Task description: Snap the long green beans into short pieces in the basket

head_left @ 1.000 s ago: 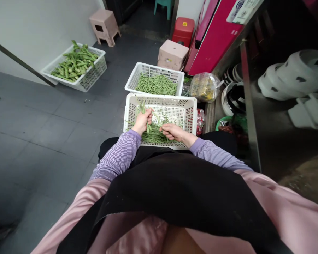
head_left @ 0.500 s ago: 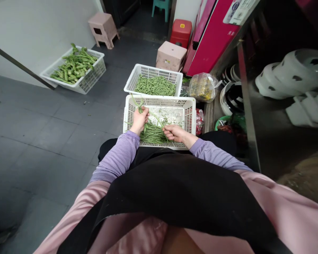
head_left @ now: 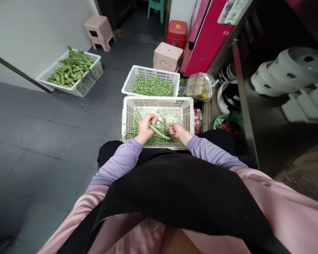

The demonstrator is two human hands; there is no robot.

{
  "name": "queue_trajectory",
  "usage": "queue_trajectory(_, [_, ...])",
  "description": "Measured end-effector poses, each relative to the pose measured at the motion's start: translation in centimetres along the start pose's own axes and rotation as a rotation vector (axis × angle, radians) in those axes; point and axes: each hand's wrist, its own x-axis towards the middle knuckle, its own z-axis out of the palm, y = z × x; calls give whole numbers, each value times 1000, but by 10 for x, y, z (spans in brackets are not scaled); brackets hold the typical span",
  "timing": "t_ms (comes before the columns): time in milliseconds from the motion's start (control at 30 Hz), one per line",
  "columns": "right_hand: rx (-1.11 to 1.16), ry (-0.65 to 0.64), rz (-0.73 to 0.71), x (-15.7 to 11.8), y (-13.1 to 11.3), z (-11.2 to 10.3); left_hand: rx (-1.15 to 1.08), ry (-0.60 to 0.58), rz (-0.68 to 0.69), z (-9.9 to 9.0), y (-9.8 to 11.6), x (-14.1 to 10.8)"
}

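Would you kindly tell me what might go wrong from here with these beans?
The held bean could slip: the left hand grips it, with its free end jutting toward the right hand.
Scraps may get mixed in, since they lie in the near basket with loose beans.
Stray pieces might land among the far beans, whose basket stands just beyond.

Left of the near white plastic basket [head_left: 172, 103], grey tiled floor [head_left: 103, 116] is giving room; beyond, another white plastic basket [head_left: 153, 73] is blocking.
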Motion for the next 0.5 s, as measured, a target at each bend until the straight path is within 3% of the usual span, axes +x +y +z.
queue_trajectory(100, [-2, 52, 28, 0, -1, -2, -162, -35, -232, 6, 6, -4])
queue_trajectory(167, [-5, -66, 74, -6, -1, 3, -290, -55, -472, 8, 3, 0])
queue_trajectory(233, [-4, -267, 144, -13, -3, 9, -373, -55, -629, 10, -4, 7])
queue_trajectory(333, [5, -442, 210, -22, -4, 17, -390, -25, -667, 9, -13, 14])
queue_trajectory(500, [55, -355, 132, -25, 0, 23, -219, 15, -548, 8, -14, 10])
